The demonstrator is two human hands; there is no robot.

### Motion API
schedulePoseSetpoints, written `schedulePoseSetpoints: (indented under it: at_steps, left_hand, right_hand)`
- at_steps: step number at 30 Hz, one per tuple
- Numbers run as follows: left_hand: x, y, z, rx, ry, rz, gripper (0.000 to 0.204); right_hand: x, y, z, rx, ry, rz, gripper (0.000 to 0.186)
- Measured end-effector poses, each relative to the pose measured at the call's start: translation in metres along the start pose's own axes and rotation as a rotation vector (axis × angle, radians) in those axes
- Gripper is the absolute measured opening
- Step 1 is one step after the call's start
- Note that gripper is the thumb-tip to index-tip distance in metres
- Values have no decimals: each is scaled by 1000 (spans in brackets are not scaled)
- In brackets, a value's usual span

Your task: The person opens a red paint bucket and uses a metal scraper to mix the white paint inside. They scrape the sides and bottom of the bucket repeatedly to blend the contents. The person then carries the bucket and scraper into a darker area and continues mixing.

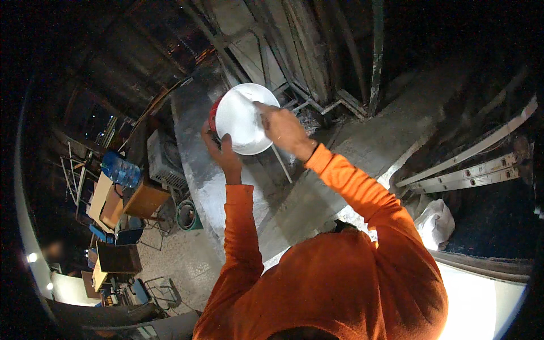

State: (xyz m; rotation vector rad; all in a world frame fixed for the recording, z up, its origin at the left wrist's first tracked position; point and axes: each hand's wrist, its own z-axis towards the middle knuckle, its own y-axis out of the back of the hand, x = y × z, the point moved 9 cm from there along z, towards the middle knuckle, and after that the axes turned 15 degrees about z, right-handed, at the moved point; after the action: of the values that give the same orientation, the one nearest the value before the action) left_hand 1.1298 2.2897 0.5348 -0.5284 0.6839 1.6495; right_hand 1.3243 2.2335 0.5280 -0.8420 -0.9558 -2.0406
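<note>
A round white tub [241, 127] with a white inside and a patch of red on its left side is in front of me, above a grey surface. My left hand [226, 157] is closed on the tub's near left side, thumb at the rim. My right hand [285, 129] is closed in a fist over the tub's right rim. A pale, slightly blurred strip [245, 99] reaches from near its fingers across the tub's inside; what the hand grips is mostly hidden. Below the tub, a thin white stick [282, 164] slants down to the right.
Metal frames and poles [334, 105] stand ahead beside the grey surface [255, 207]. A ladder [470, 180] and a white sack [435, 224] are at right. Lower down at left are a blue water bottle [120, 170], a wooden desk [146, 199], chairs and a green bin [187, 215].
</note>
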Motion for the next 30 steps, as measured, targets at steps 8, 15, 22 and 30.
schedulePoseSetpoints:
  at_steps: [8,15,22,30]
  left_hand:
    - [67,-10,7,162,340,-479,65]
    - [43,-9,20,-10,288,-317,62]
    - [-11,-37,13,99,94,-219,70]
    - [3,-31,20,71,71,-192,74]
  right_hand:
    - [56,-7,-7,198,184,-62,46]
    - [29,1,-15,164,-447,818,27]
    - [22,-27,-2,-105,-453,952,25]
    - [14,-26,11,174,-403,739,26]
